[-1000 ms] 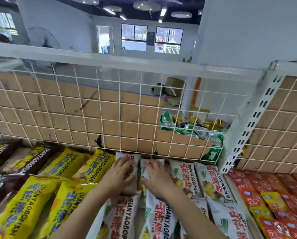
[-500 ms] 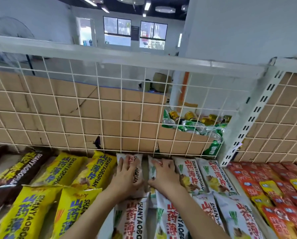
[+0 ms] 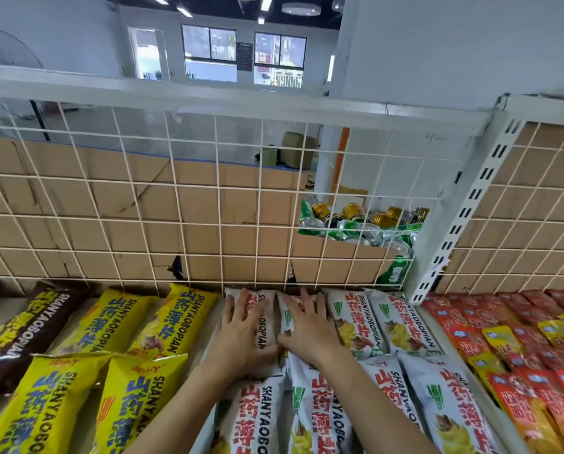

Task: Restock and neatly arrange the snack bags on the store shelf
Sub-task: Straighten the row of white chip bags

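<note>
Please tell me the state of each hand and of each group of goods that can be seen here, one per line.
left hand: open, flat, pressing a back-row white bag
right hand: open, flat, pressing the neighbouring white bag
white snack bags: sealed, lying in two rows
yellow snack bags: sealed, lying slanted
red packets: lying overlapped
cans: piled in an open carton behind the wire grid
</note>
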Demonstrator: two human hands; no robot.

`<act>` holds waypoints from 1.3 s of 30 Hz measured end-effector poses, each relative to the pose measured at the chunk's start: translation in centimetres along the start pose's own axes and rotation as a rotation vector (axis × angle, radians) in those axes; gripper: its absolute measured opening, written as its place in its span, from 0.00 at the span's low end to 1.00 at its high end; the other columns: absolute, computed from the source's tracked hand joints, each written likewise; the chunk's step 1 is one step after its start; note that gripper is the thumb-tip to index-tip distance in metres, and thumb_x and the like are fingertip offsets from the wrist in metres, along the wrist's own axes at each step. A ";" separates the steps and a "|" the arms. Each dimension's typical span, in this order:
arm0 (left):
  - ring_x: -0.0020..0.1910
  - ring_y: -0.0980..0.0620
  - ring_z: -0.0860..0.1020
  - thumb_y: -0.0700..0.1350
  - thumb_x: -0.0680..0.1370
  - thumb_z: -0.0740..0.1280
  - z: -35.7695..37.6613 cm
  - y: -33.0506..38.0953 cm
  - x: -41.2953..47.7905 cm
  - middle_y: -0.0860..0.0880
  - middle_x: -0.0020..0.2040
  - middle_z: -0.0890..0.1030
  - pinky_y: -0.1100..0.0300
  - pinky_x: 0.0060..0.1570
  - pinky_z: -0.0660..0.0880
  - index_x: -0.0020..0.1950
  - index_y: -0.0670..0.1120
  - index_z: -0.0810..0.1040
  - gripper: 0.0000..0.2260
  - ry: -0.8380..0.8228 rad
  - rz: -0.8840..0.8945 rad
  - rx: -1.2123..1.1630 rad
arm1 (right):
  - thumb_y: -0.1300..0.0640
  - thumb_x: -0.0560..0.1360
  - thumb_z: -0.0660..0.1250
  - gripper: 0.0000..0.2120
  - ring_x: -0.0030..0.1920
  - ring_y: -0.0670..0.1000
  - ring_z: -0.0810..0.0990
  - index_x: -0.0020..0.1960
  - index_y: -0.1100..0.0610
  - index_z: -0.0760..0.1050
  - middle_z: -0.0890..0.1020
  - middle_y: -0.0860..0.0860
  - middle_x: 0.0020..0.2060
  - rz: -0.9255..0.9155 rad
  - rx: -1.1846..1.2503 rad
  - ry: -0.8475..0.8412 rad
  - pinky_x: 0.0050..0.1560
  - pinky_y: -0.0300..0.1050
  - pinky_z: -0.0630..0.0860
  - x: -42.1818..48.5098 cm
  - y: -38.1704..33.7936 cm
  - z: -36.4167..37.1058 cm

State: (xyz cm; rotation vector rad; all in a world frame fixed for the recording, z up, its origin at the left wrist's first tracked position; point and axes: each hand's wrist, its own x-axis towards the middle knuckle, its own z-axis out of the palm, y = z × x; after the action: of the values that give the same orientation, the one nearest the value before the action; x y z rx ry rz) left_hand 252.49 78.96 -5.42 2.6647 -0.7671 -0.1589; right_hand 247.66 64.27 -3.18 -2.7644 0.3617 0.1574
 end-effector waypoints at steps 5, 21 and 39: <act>0.75 0.44 0.36 0.71 0.66 0.58 0.6 -0.5 -0.6 0.50 0.77 0.38 0.48 0.73 0.46 0.76 0.54 0.42 0.46 0.042 0.005 -0.016 | 0.45 0.70 0.65 0.40 0.74 0.57 0.33 0.75 0.40 0.45 0.41 0.49 0.76 -0.026 0.071 0.010 0.73 0.59 0.47 -0.1 0.2 0.2; 0.76 0.51 0.45 0.61 0.70 0.69 0.1 -1.1 -2.2 0.52 0.77 0.39 0.55 0.72 0.51 0.72 0.55 0.34 0.48 0.099 -0.047 -0.364 | 0.53 0.78 0.57 0.15 0.58 0.56 0.75 0.62 0.53 0.75 0.78 0.54 0.58 -0.191 0.080 0.154 0.59 0.50 0.70 4.5 -2.4 -1.6; 0.76 0.51 0.44 0.74 0.58 0.45 0.8 -0.7 -2.7 0.53 0.77 0.40 0.58 0.72 0.47 0.74 0.56 0.37 0.48 0.114 -0.066 -0.199 | 0.61 0.57 0.76 0.08 0.30 0.52 0.78 0.28 0.54 0.77 0.79 0.49 0.27 -0.102 -0.277 0.434 0.36 0.45 0.75 6.0 -3.0 0.2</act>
State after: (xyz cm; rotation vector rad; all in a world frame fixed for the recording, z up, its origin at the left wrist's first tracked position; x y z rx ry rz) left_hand 250.38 80.73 -6.45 2.4876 -0.5951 -0.0941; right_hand 254.18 65.68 -3.29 -3.0713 0.3237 -0.4578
